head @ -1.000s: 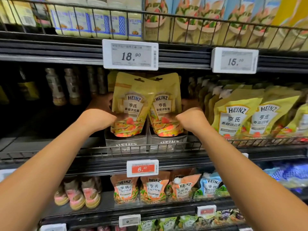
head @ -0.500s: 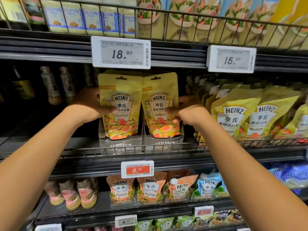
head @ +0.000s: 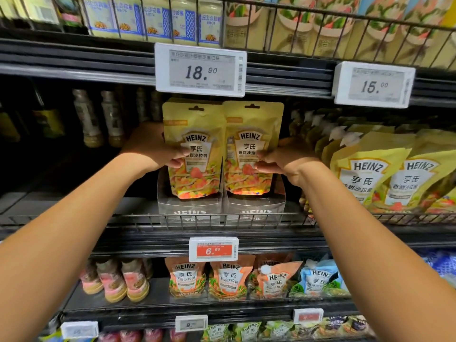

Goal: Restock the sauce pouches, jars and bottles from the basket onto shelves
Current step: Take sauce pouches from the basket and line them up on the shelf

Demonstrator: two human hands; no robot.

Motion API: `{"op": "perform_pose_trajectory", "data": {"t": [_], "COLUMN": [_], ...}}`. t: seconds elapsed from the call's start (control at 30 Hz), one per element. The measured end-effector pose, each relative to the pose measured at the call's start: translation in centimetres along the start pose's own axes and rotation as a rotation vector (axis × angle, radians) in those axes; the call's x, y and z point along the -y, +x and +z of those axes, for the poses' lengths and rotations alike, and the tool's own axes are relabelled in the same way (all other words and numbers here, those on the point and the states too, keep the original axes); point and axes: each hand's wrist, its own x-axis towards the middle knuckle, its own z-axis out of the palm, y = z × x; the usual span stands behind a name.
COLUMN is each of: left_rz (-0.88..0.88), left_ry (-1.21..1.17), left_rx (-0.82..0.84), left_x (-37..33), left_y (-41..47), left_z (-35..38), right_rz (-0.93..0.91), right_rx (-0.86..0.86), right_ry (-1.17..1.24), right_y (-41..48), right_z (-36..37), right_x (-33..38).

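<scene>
The middle shelf [head: 138, 239] carries two grey display cartons [head: 190, 209] side by side, at the centre of its front edge and just behind the wire rail [head: 98, 219]. In each carton stands one yellow Heinz pouch. The left pouch [head: 195, 129] and the right pouch [head: 251, 127] are upright and touch each other. I cannot tell if their bottoms already rest inside. The left hand [head: 150, 146] grips the left pouch at its left edge, with the thumb across the front. The right hand [head: 288, 160] pinches the right pouch at its right edge. The risk, I think, is letting go too early: the soft pouches could lean forward and tip over the rail.
</scene>
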Motion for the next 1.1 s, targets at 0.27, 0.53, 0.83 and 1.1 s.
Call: {"op": "perform_pose_trajectory", "data": {"t": [0.27, 0.53, 0.83, 1.1], "left_rz": [0.021, 0.033, 0.084, 0.211], "left_ry": [0.055, -0.11, -0.389, -0.262], "left_rx": [0.058, 0.026, -0.12, -0.423], "left_x": [0.1, 0.5, 1.7, 2.6], "left_y": [-0.5, -0.9, -2.8, -6.1], "left_z": [-0.6, -0.6, -0.4, 1.3], "right_rz": [0.002, -0.178, -0.355, -0.441], "right_rx": [0.044, -0.075, -0.206, -0.411], "right_ry": [-0.081, 0.066, 0.064, -0.003], "right_y": [-0.6, -2.5, -6.0, -9.9], "right_z": [-0.6, -0.7, 0.0, 1.2], "right_x": [-0.3, -1.5, -3.5, -5.4]}}
